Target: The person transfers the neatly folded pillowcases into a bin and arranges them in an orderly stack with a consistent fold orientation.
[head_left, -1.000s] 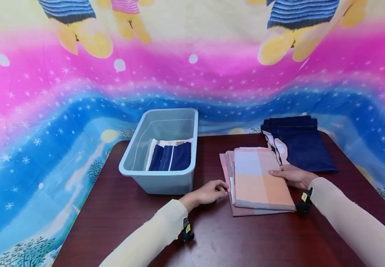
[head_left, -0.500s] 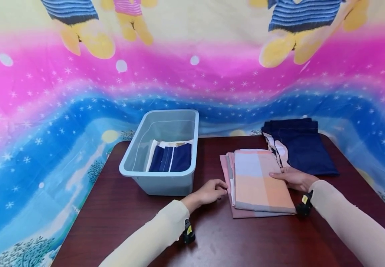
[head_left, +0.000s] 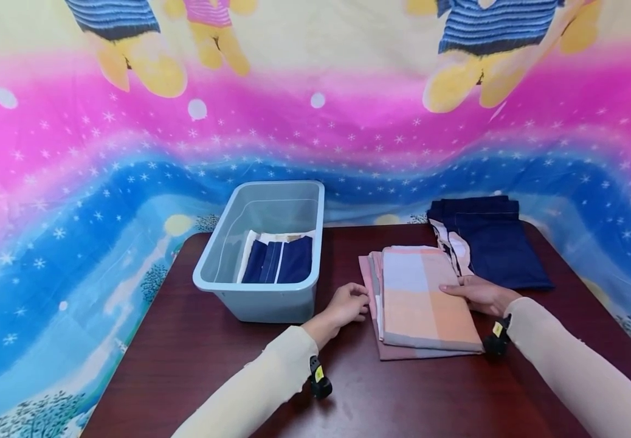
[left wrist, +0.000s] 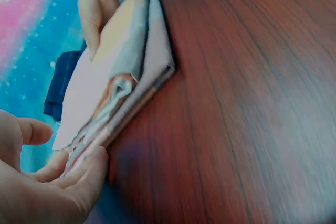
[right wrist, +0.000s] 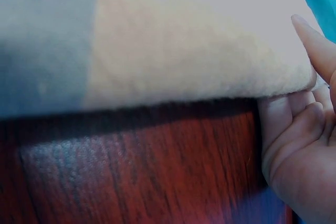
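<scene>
Now I'm seeing the left hand (head_left: 346,306) touching the left edge of the folded cloth (head_left: 416,298) with loosely bent fingers, thumb apart, gripping nothing. It's lying on the table (head_left: 414,398) between the hands; I'm judging it light, floppy, its layers prone to slipping, so I'm favouring both side edges. The right hand (head_left: 484,296) is pinching the right edge, thumb on top.

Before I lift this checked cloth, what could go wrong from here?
The checked cloth's folded layers don't line up along the left, so they might slide apart. Your left hand only touches that edge, thumb off it, while your right hand has its grip on the opposite edge, so the left side could sag or unfold. The far right corner lies close to the navy cloth, so it might catch.
</scene>
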A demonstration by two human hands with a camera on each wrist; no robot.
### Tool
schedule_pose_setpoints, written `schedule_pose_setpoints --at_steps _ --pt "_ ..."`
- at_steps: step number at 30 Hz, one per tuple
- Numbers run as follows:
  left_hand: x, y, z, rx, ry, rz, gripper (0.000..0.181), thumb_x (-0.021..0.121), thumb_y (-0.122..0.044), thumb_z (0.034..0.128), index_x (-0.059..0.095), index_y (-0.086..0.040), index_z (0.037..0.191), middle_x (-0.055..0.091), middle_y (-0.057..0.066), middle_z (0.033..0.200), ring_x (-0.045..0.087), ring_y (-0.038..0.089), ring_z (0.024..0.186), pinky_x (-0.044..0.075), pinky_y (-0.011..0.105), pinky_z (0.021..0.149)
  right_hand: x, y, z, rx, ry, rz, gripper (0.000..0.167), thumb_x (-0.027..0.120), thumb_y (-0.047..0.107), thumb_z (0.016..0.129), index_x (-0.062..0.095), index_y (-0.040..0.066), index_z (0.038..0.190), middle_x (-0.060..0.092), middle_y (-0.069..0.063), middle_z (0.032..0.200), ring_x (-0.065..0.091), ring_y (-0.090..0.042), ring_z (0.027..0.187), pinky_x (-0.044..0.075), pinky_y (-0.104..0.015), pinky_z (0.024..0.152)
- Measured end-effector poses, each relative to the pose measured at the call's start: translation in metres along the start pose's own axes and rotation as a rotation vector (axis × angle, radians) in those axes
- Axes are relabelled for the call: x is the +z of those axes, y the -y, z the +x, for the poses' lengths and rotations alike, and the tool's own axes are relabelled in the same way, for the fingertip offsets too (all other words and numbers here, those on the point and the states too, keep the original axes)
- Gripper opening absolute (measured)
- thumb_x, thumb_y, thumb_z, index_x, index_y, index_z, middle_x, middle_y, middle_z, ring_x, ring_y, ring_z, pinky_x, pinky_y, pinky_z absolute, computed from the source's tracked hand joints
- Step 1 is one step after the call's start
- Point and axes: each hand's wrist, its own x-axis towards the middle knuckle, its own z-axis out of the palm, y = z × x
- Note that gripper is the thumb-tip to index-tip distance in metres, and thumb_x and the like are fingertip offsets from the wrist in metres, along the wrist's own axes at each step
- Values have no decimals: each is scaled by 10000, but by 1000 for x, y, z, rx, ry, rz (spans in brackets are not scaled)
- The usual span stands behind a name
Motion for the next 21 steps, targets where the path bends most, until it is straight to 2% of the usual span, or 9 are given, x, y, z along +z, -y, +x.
schedule_pose_setpoints --at_steps 7,14,21 --pt "8 -6 5 -78 -25 -153 358 572 -143 984 533 -3 1312 660 184 1191 686 264 1032 603 388 875 1 0 -1 -2 -4 3 264 546 281 1055 674 66 1138 775 19 949 725 -106 849 587 -308 785" --pt "15 -12 11 -90 -23 -225 367 579 -190 983 520 -22 1305 646 173 1191 668 251 1065 570 415 958 0 1 -2 -2 -4 -1 253 540 276 1058 689 82 1119 778 26 943 722 -94 842 584 -301 775" --pt "20 -8 18 -105 -36 -345 399 578 -165 958 489 -2 1311 623 141 1146 640 197 933 575 357 879 1 1 -1 -1 4 6 249 551 282 1053 682 80 1114 778 23 947 725 -97 850 586 -302 783"
